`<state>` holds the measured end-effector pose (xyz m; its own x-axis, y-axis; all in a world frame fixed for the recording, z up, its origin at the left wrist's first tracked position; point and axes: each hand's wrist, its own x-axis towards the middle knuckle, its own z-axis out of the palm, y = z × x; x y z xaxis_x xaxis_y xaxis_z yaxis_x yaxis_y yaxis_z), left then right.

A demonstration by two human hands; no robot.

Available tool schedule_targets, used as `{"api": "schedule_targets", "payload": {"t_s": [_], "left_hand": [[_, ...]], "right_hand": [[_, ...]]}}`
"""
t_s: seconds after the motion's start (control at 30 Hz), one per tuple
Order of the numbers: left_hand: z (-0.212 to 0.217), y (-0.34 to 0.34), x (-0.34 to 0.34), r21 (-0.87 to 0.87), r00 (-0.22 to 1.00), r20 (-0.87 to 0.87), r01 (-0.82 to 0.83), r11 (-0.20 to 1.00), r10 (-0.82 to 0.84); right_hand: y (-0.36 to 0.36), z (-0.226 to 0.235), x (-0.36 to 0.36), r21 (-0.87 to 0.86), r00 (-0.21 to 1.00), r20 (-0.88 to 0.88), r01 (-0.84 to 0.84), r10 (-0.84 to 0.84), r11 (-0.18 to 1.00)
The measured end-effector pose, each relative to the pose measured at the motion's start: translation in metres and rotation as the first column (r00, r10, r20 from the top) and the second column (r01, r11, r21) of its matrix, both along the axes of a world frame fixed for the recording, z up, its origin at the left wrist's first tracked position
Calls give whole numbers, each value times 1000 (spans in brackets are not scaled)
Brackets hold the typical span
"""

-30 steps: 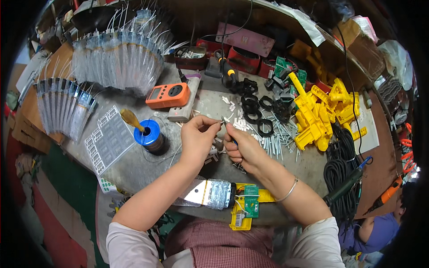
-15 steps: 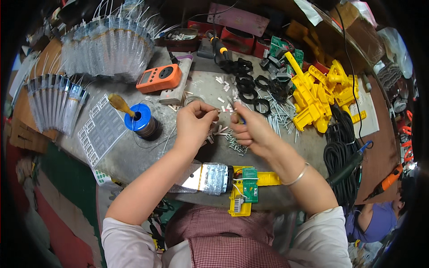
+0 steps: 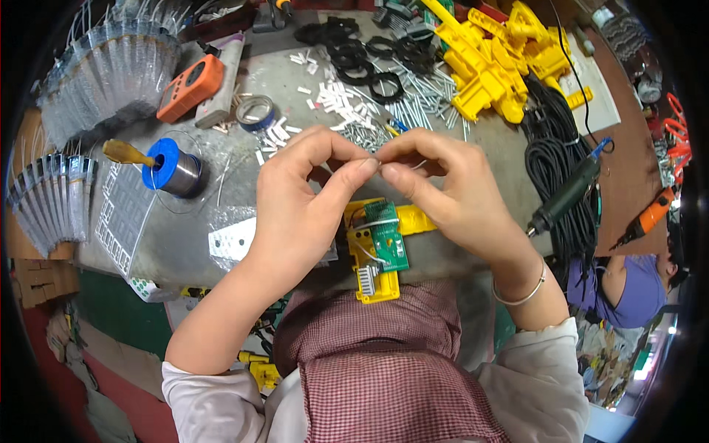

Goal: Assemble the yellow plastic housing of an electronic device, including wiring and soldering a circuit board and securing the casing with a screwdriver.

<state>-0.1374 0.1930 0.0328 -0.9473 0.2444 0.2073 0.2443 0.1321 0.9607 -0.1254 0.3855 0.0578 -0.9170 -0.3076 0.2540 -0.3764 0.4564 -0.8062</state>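
The fingertips of my left hand [image 3: 303, 196] and my right hand [image 3: 461, 184] meet in a pinch over the bench. Whatever they hold is too small to make out; a short pale wire-like bit shows beside my right fingers. Just below them lies an opened yellow plastic casing [image 3: 415, 219] holding a green circuit board [image 3: 393, 255], white wires and a grey finned block [image 3: 367, 280]. A silvery wrapped part [image 3: 233, 242] lies partly hidden under my left forearm. Beyond my fingertips, a small hand tool with a yellow and blue handle [image 3: 397, 125] rests among screws and white pieces.
A blue solder spool [image 3: 166, 168] and an orange meter [image 3: 190, 87] stand left. Long screws [image 3: 421, 92], black rings [image 3: 385, 87] and yellow casings [image 3: 480, 74] lie beyond. Coiled black cables [image 3: 550, 162] and a dark green electric screwdriver [image 3: 565, 196] are right; a person in purple sits farther right.
My hands have come together nearer to me, above the yellow casing. The yellow-and-blue tool has left my right hand and lies on the bench. The whole view has shifted.
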Motion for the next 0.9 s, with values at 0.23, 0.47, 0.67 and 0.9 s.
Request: {"api": "schedule_targets", "payload": {"t_s": [0.23, 0.47, 0.67, 0.9], "left_hand": [[-7, 16, 9, 167, 999, -50, -5, 986, 14], [-16, 1, 19, -332, 939, -325, 2, 943, -116], [-24, 7, 27, -465, 917, -354, -1, 885, -185], [-27, 6, 27, -316, 974, -197, 43, 948, -110]], "right_hand": [[1, 10, 18, -334, 904, 424, 96, 58, 938], [29, -8, 40, -233, 898, 436, 175, -58, 957], [16, -24, 47, -215, 851, 518, 230, -88, 949], [17, -29, 36, -375, 817, 576, 242, 20, 895]]}}
